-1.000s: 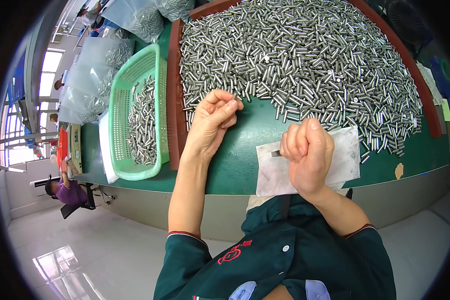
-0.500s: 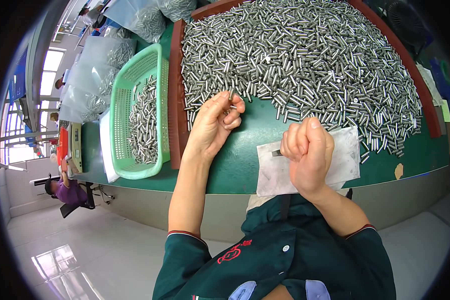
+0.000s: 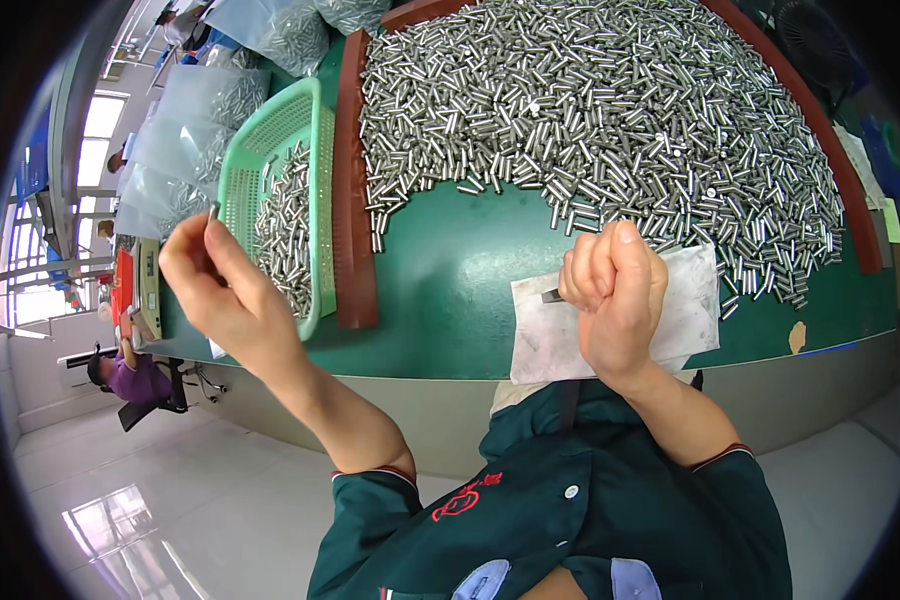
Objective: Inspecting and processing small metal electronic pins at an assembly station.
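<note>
My left hand (image 3: 220, 285) is above the left side of the light green plastic basket (image 3: 322, 210), its thumb and fingers pinched on a short metal pin (image 3: 213, 211). Inside that basket lies a heap of similar shiny metal pins (image 3: 286, 235). My right hand (image 3: 620, 300) is closed in a fist over a greyish white cloth (image 3: 542, 345). From the fist sticks the flat dark tip of a metal tool (image 3: 552, 296); the rest of it is hidden. A wide pile of metal pins (image 3: 600, 110) covers the far part of the green tabletop (image 3: 450, 270).
Brown-red rails (image 3: 357, 270) border the pile. Clear plastic bags of pins (image 3: 185, 150) stand beyond the basket at the left. A scale (image 3: 148, 290) sits at the far left, near a person in purple (image 3: 138, 380). A dark fan (image 3: 808, 40) is at the back right.
My left hand has moved left from the near edge of the pile to the basket, carrying a pin. My right hand has stayed nearly in place.
</note>
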### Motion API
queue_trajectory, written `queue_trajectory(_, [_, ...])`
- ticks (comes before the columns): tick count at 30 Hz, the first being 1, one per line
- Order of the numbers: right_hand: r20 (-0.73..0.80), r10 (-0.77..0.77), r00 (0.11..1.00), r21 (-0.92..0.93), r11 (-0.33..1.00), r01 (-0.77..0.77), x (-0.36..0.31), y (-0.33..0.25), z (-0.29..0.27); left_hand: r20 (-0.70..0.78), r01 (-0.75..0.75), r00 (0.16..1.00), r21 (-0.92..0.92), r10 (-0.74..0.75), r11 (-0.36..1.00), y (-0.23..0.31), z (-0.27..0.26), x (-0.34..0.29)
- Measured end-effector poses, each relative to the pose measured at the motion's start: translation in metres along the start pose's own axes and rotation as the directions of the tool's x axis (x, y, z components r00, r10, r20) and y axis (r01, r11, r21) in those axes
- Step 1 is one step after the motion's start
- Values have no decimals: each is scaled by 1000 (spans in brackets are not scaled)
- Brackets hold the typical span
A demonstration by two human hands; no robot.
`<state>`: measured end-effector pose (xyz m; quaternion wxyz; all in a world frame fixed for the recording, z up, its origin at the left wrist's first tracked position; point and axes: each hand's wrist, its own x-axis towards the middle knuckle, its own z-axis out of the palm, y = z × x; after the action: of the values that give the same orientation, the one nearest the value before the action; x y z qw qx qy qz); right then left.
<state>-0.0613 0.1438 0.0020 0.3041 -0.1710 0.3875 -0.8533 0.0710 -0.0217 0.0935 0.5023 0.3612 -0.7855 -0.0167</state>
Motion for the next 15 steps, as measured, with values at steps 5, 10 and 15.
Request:
queue_trajectory(5, [-6,5,1000,-11,1000,-5,0,2,1,337,-198,939,359,71,912,-22,0,3])
queue_trajectory(10, [-10,-7,1000,-17,1000,7,-1,0,0,504,-311,794,-145,341,939,1,58,-27])
queue_trajectory(15, [-11,3,1000,1,1000,-3,0,1,0,632,-403,609,-275,480,873,-1,93,-49])
